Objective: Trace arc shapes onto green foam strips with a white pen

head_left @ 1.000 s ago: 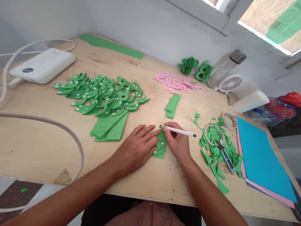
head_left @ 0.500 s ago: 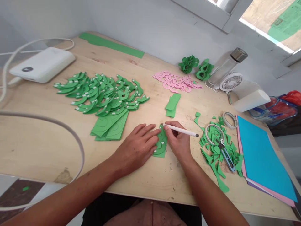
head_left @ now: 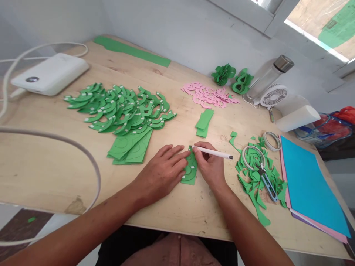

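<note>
A white pen (head_left: 215, 152) is pinched in my right hand (head_left: 209, 162), its tip at the top of a small green paper piece (head_left: 189, 173). On that piece lies a curved green cutout with small white squares. My left hand (head_left: 163, 171) rests flat on the table, fingers spread, its fingertips on the paper's left edge. Left of it, green strips with drawn curves (head_left: 135, 149) lie under a heap of curved green cutouts (head_left: 122, 109). Two plain green strips (head_left: 204, 122) lie just beyond my hands.
Green scraps (head_left: 253, 181) lie at right with scissors (head_left: 267, 183) and a tape roll (head_left: 271, 141) nearby. Coloured sheets (head_left: 310, 184) cover the right side. Farther back are pink cutouts (head_left: 209, 95), a bottle (head_left: 267, 79) and a fan (head_left: 274, 96). A white device (head_left: 51, 74) and cable stand left.
The far end of the pen has dipped slightly to the left and toward the hand. Both hands stay in nearly the same place, and the view has shifted a little.
</note>
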`<state>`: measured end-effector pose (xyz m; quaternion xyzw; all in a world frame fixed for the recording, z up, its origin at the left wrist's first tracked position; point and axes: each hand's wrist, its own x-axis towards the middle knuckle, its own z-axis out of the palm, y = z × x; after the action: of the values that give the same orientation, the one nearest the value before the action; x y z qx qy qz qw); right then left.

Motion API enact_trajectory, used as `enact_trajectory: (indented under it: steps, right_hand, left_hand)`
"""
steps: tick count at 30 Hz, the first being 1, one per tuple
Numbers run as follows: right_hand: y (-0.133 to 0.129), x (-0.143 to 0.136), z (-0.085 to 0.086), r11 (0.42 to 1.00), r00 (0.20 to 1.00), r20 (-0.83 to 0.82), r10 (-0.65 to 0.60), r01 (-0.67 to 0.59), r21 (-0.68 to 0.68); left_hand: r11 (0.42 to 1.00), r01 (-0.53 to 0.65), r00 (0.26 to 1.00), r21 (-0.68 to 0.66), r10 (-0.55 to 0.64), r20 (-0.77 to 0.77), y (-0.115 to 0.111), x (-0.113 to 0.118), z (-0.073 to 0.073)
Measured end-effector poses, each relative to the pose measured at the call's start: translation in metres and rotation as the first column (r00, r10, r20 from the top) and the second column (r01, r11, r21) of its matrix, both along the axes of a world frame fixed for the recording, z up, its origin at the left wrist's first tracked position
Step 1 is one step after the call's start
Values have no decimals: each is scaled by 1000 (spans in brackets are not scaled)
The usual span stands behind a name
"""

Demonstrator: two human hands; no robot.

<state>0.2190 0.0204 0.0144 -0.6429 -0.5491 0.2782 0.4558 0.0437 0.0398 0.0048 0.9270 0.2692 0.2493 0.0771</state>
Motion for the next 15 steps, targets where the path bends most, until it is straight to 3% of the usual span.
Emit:
enact_trajectory:
  steps: [15]
  right_hand:
    - [-4, 0, 3, 1000, 999, 38, 1, -1, 10]
  left_hand:
    - [1000, 2, 1000, -9, -2, 17, -1, 0, 1]
